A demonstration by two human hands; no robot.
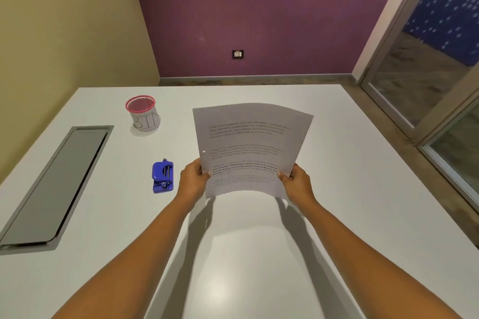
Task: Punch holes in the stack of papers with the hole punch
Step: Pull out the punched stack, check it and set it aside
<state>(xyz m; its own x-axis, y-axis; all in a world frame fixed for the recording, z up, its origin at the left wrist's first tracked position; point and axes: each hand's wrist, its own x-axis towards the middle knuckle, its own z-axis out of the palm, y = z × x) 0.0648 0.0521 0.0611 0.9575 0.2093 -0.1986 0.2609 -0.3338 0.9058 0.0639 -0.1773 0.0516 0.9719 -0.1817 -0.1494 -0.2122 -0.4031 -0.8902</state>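
I hold a stack of printed papers (250,147) up above the white table (259,254), tilted so the text faces me. My left hand (193,179) pinches its lower left edge and my right hand (298,182) pinches its lower right edge. One small round hole shows near the left edge of the sheets, about halfway up. The blue hole punch (162,177) lies on the table to the left of my left hand, apart from it and from the papers.
A pink mesh cup (143,114) with a paper label reading "BIN" stands at the back left. A grey hatch cover (55,186) is set into the table on the left. A glass door frame (425,101) runs along the right.
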